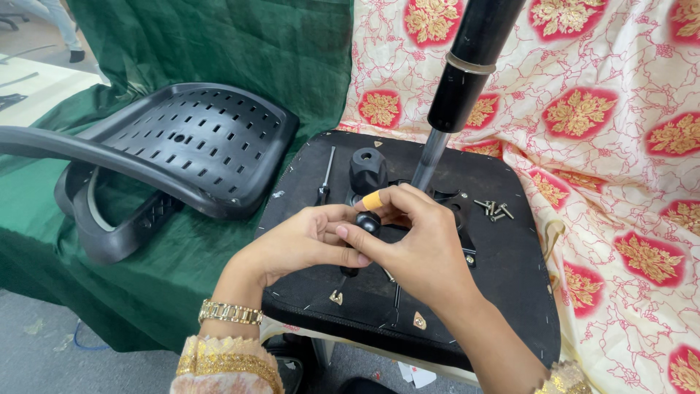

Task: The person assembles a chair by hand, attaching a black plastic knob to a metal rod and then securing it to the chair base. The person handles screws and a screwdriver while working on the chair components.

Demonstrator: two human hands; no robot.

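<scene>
An upturned black chair seat [503, 270] lies on a table, its underside facing up. A black gas-lift cylinder [467, 73] with a silver rod rises from the metal mechanism plate near the seat's middle. My left hand [302, 244] and my right hand [423, 248] meet over that plate. Both pinch a small black part [368, 222] between thumbs and fingers. One right fingertip wears a yellow bandage [372, 200]. A large black knob [367, 169] stands just behind my hands. What lies under my palms is hidden.
A black perforated chair backrest [182, 146] with an armrest lies at the left on green cloth [219, 44]. Several loose screws [494, 210] sit on the seat at the right, a screwdriver [325, 182] at the left. Floral red-and-cream fabric [620, 146] covers the right side.
</scene>
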